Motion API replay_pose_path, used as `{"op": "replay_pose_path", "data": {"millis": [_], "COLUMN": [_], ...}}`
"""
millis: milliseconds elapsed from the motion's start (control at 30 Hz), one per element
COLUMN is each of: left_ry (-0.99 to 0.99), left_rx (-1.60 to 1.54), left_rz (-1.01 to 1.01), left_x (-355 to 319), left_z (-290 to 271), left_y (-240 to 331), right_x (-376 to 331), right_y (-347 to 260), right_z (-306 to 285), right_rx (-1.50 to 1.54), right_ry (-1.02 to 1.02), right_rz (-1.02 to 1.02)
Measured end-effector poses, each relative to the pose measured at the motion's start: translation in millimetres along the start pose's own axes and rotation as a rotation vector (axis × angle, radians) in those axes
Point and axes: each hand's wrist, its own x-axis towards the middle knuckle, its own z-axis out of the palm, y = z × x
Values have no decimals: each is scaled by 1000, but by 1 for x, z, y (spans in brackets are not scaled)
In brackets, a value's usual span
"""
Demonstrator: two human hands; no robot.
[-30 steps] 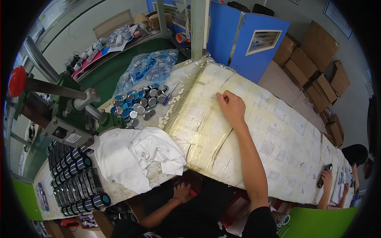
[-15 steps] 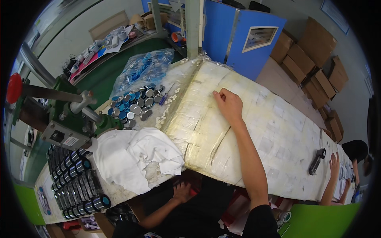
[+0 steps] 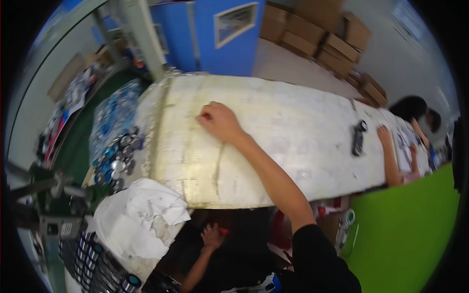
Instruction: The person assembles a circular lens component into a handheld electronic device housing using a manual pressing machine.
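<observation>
My right hand rests on the pale, plastic-covered table, fingers curled into a loose fist. No object shows in it. My left hand is low, below the table's front edge, over my dark clothing. Its fingers are spread, and a small red thing shows beside them. Left of the table, nearest to my left hand, lies a crumpled white cloth. Beyond the cloth are several loose round metal caps, silver and blue. A clear plastic bag of blue caps lies behind them.
A green hand press stands at the left, above rows of black cylinders. A black device lies on the table's right part, near another person's arm. A green panel is at front right; cardboard boxes stand behind.
The view has swung to the right, so everything sits further left and the green panel shows larger. My right hand stays curled on the table; my left stays low.
</observation>
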Motion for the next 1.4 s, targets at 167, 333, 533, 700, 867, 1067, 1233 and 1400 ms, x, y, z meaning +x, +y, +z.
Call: {"op": "replay_pose_path", "data": {"millis": [167,333,533,700,867,1067,1233,1400], "left_ry": [7,-36,-48,85,224,368,693,888], "left_rx": [-9,-26,-52,-336,-835,-1767,-2181,-2144], "left_rz": [52,53,121,240,809,830,816,605], "left_x": [7,-1,11,-29,-114,-159,-154,-165], "left_z": [5,-6,-1,-54,-148,-203,-223,-217], "left_y": [-3,-6,1,23,66,52,16,-21], "right_x": [-81,-175,-274,-222,-174,-131,-118,-64], "right_y": [31,92,148,90,-4,-143,-212,-207], "right_z": [-75,-228,-329,-239,-131,-42,0,53], "right_rx": [-303,-1286,-1083,-900,-622,42,148,249], "right_ry": [138,374,457,306,117,-21,-463,-456], "right_rz": [-203,528,889,692,322,54,-390,-349]}}
